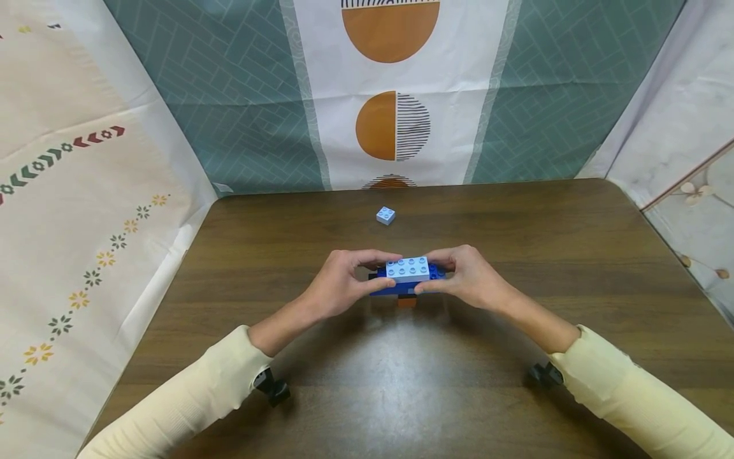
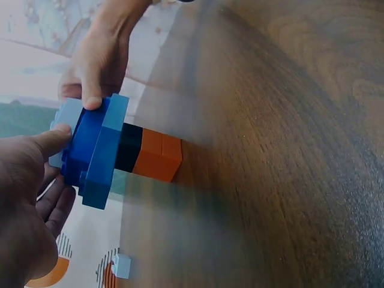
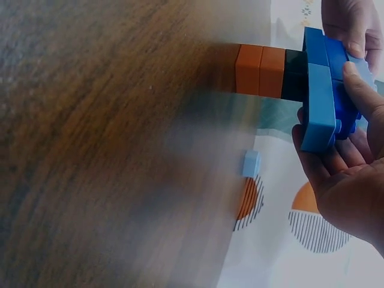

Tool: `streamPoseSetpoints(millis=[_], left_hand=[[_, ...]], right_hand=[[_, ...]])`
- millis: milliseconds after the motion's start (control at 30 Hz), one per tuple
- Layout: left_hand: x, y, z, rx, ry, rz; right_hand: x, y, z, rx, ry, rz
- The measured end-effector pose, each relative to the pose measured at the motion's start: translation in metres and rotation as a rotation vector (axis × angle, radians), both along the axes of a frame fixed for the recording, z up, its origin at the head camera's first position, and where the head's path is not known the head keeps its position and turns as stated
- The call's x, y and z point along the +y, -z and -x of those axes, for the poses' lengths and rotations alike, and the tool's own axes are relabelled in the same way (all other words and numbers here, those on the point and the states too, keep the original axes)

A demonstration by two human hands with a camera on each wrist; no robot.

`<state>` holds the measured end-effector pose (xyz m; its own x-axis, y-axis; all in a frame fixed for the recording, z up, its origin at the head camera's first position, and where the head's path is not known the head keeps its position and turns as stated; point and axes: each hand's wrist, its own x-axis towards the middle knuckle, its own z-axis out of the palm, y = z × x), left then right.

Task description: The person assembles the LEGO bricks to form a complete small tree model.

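A stack of toy building bricks stands upright on the table. At its foot are orange bricks (image 2: 159,156), with a black brick (image 2: 128,147) above them. Wider blue bricks (image 3: 319,108) form the upper layers, overhanging the narrow base. A light blue brick (image 1: 408,269) with studs lies on top. My left hand (image 1: 343,284) pinches the left end of the stack's top, thumb in front and fingers behind. From the other end my right hand (image 1: 467,278) grips it the same way, its thumb against a dark blue brick (image 3: 343,99). Fingers partly hide the upper bricks.
A small light blue brick (image 1: 385,215) sits alone farther back on the brown wooden table (image 1: 275,242). Patterned cloth (image 1: 246,95) hangs behind the table's rear edge, with pale cloth at both sides.
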<state>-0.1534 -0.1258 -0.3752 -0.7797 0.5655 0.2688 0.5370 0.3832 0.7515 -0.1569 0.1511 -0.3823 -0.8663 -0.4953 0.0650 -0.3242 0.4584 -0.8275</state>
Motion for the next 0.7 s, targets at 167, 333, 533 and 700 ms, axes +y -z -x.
streamPoseSetpoints(millis=[167,333,533,700], left_hand=[[0.000,0.003,-0.001,0.019,-0.006,0.001],[0.000,0.005,-0.001,0.037,-0.013,-0.004],[0.001,0.006,-0.001,0.062,-0.021,0.005],[0.001,0.006,-0.001,0.074,-0.028,0.012]], right_hand=[[-0.001,0.001,0.000,0.015,-0.011,-0.003],[0.000,0.001,-0.001,0.012,-0.021,0.002],[0.001,-0.009,-0.004,-0.019,0.002,0.109],[-0.001,-0.015,-0.006,0.004,0.026,0.103]])
